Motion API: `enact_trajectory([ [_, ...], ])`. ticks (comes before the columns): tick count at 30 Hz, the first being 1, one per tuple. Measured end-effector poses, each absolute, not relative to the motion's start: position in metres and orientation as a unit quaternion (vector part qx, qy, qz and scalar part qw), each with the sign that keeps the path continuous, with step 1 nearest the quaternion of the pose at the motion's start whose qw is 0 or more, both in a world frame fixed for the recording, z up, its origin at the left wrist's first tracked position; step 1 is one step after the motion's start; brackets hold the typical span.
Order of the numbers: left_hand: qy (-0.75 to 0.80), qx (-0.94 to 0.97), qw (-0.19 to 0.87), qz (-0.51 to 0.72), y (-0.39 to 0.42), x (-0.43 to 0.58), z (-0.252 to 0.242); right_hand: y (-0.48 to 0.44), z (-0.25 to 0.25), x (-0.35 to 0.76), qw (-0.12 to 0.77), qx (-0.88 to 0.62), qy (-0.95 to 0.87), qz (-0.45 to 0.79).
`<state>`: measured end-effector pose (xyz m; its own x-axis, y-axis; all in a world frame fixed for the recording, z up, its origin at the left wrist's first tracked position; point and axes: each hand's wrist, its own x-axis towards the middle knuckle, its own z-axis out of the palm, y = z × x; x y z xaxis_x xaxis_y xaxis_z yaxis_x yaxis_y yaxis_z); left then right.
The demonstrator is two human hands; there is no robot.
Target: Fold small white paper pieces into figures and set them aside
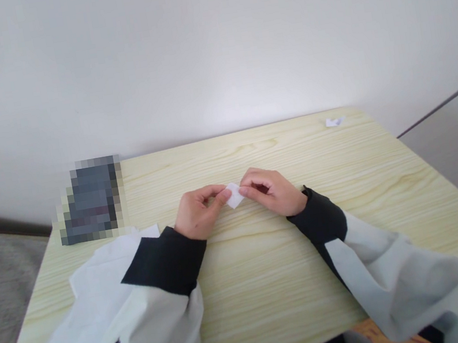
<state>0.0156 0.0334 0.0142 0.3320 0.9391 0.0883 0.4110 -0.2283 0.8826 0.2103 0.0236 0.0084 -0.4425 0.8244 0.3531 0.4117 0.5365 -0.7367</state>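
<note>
Between my two hands is a small white folded paper point(234, 196), shaped like a diamond with its lower tip pointing toward me. My left hand point(202, 210) pinches its left corner between thumb and index finger. On the opposite corner, the thumb and bent fingers of my right hand point(274, 190) are closed in the same way. The paper is held just over the middle of the wooden table point(269, 282). Its underside and the fingertips behind it are hidden.
Loose white paper sheets point(96, 299) lie at the left, partly under my left sleeve. Behind them is a dark, pixelated flat object point(91, 200). A small folded white paper piece point(335, 121) rests near the back right corner. A white wall point(209, 52) stands behind the table.
</note>
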Motion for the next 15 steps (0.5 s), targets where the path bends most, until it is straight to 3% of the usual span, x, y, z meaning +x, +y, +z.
enact_trajectory([
  [15,0.472,0.646,0.478,0.362,0.0337,0.0192,0.0125,0.0218,0.0091,0.2092,0.381,-0.417,-0.779,0.272],
])
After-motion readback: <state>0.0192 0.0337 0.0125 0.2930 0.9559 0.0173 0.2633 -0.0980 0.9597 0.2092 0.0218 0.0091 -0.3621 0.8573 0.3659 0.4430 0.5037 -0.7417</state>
